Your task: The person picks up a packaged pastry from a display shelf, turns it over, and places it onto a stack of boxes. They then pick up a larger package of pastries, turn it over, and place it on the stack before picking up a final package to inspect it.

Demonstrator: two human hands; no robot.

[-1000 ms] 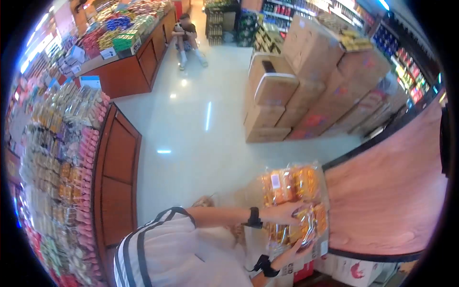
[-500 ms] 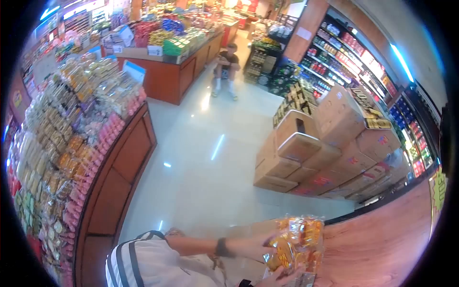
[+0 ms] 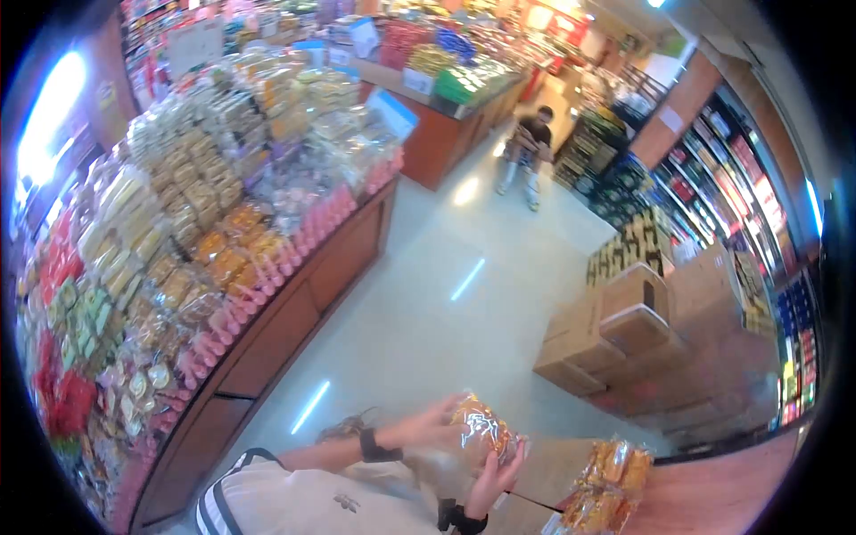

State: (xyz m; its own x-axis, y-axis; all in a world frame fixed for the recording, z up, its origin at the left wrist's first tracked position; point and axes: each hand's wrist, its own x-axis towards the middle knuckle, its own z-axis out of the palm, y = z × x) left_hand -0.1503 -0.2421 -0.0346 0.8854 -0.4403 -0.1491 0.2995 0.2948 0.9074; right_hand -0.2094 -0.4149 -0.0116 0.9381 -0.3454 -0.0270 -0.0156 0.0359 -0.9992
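Between my hands, in front of my white shirt, is a shiny clear-wrapped packet (image 3: 481,426) with orange-brown contents; its exact kind is too blurred to read. My left hand (image 3: 435,423), with a dark band on the wrist, grips the packet's far left side. My right hand (image 3: 499,473) closes on its near right side, thumb across the wrapper. Similar orange packets (image 3: 608,486) lie stacked at the edge of the wooden counter (image 3: 713,486), just right of my right hand.
A long display stand (image 3: 308,308) heaped with bagged goods runs along the left. Cardboard boxes (image 3: 629,334) are piled to the right, before stocked shelves (image 3: 713,165). Pale shiny floor (image 3: 437,330) lies between. Farther back, a person (image 3: 530,152) sits low in the aisle.
My hands have moved left from the stack on the counter, bringing a packet in front of my body. The view has turned left, showing more of the display stand.
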